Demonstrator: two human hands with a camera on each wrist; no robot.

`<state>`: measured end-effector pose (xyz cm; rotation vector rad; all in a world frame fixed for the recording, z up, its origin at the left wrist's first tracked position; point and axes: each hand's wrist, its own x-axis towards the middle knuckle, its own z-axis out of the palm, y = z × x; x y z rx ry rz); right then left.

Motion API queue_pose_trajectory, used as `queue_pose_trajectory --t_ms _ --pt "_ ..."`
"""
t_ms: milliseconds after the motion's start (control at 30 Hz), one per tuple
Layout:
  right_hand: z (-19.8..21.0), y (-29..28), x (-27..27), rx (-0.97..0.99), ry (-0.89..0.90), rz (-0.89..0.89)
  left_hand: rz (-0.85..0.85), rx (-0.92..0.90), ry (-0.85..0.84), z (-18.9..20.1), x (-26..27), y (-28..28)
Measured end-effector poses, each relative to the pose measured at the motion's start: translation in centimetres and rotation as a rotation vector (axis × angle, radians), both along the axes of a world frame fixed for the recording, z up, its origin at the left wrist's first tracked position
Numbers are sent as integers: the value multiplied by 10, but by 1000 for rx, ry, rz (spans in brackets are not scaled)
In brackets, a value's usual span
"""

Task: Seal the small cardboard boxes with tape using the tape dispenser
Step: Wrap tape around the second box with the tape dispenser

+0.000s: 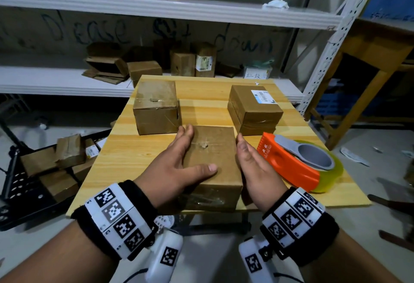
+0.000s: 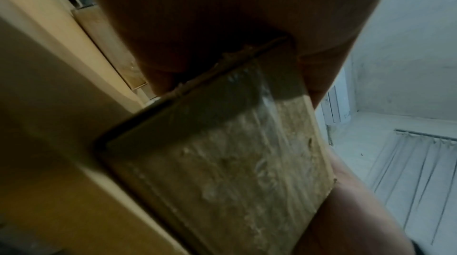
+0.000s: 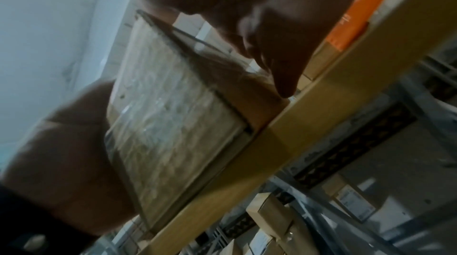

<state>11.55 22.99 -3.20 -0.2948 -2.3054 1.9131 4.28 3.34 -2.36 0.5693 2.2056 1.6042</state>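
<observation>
A small cardboard box (image 1: 212,164) is being set straight at the near edge of the wooden table (image 1: 125,155). It is held by the left hand (image 1: 179,166), with the fingers laid along its left side and the thumb flat across the top. The right hand (image 1: 253,164) is kept flat against the right side, fingers straight, nothing gripped. This looks like the getting-ready step. No tape is being pulled yet.

The tape dispenser (image 1: 298,161) is lying untouched just beside the right hand. Next, it probably has to be picked up by that hand while the box is kept still.

In the head view, two more boxes (image 1: 156,108) are seen farther back. Only in the wrist views is the near end of the box shown, with shiny crinkled old tape (image 2: 237,161) on it.
</observation>
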Motion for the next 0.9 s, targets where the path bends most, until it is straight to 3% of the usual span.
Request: queue_pose_trajectory --t_ms 100,200,333,433,533,667,767,900 --pt "-8 5 -8 -45 32 -30 41 61 -22 -5 -7 -1" --pt "-7 6 -12 45 62 -48 146 109 -6 -3 -12 -2" --pt "-9 9 -12 114 72 -5 337 38 118 -1 -17 -7" --pt "-6 7 -9 100 82 0 388 37 185 3 -14 -6" --pt "0 8 -6 130 106 -55 397 96 144 7 -11 -4" --pt "17 21 1 522 274 -209 377 110 156 8 -13 -3" --pt "32 31 7 735 297 -326 381 24 237 7 -15 -3" --pt "41 42 12 973 14 -430 318 -92 269 9 -11 -5"
